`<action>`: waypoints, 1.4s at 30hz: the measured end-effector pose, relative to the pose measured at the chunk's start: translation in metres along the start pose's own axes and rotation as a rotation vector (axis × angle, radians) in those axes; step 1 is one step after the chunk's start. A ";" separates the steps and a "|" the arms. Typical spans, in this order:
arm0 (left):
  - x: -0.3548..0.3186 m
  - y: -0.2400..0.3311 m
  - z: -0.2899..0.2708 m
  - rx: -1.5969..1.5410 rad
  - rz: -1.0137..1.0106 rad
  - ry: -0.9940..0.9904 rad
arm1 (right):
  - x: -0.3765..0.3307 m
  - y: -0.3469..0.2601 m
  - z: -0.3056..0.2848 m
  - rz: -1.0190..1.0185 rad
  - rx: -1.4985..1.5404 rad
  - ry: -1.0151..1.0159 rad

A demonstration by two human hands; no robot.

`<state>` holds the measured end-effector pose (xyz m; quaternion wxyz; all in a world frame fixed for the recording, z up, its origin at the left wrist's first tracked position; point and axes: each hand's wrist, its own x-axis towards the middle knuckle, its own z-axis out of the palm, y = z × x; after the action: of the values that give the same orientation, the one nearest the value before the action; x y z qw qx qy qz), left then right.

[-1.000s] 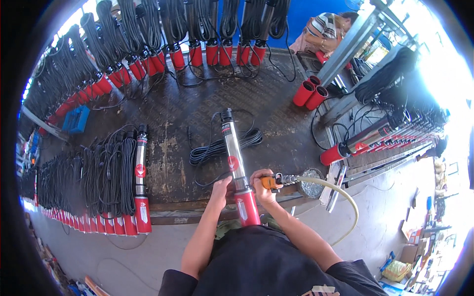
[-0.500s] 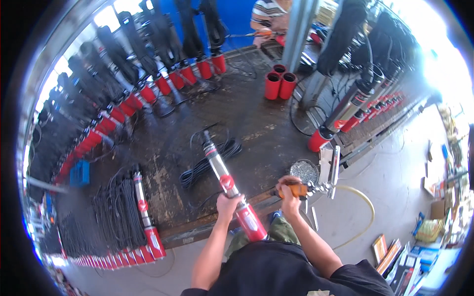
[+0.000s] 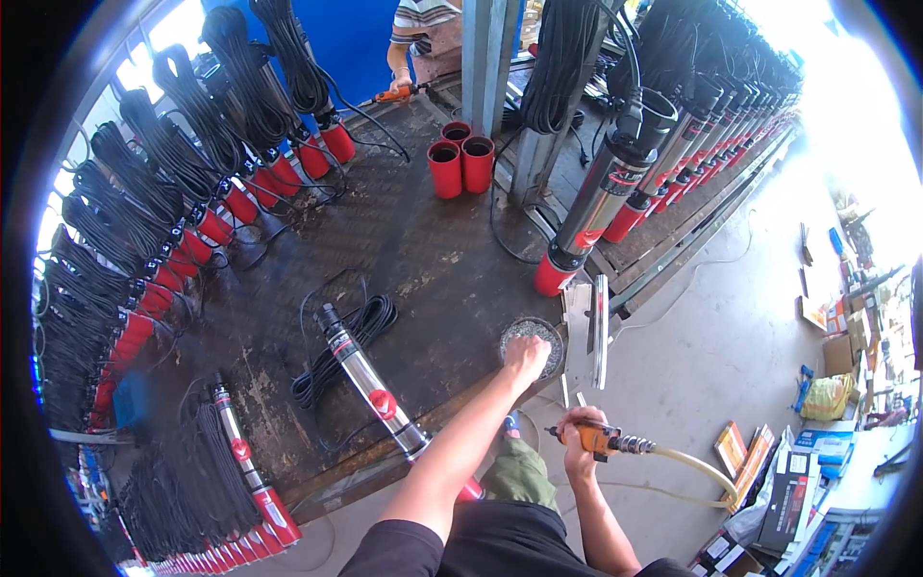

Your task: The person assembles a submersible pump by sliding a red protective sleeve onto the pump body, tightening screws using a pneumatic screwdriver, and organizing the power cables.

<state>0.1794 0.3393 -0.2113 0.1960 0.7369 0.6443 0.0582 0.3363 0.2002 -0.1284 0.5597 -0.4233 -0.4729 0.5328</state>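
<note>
My left hand (image 3: 527, 358) reaches into a round metal dish of small parts (image 3: 532, 338) at the bench's front right corner, fingers curled down in it; whether it holds anything is hidden. My right hand (image 3: 580, 440) grips an orange air tool (image 3: 604, 439) off the bench edge, with a yellowish hose (image 3: 700, 468) trailing right. A long steel pump with a red end (image 3: 370, 390) lies on the dark bench (image 3: 404, 240) beside a coil of black cable (image 3: 344, 344), left of my left arm.
Rows of red-ended pumps with black cable coils (image 3: 173, 192) line the bench's left and back. Two red cylinders (image 3: 460, 163) stand at the back. Another person (image 3: 423, 38) works at the far side. More pumps (image 3: 625, 183) lean on a rack at right. Boxes (image 3: 788, 481) lie on the floor.
My left hand has left the lying pump and moved right to the metal dish. My right hand has pulled the air tool back off the bench. The view has swung right.
</note>
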 end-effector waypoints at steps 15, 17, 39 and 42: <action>-0.017 -0.007 0.005 -0.397 -0.073 0.247 | 0.060 -0.031 0.025 -0.254 -0.054 -0.007; -0.024 -0.015 0.000 -0.637 -0.103 0.327 | 0.068 -0.043 0.042 -0.284 -0.047 0.045; -0.274 -0.174 -0.077 -2.862 -0.113 0.820 | 0.007 -0.029 0.335 -0.074 0.294 -0.534; -0.287 -0.181 -0.084 -2.836 -0.133 0.828 | 0.001 -0.024 0.350 -0.033 0.301 -0.548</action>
<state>-0.0638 0.0953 -0.1522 0.5446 -0.1647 0.0912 0.8173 -0.0020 0.1887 -0.0366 0.4765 -0.1688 -0.5286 0.6820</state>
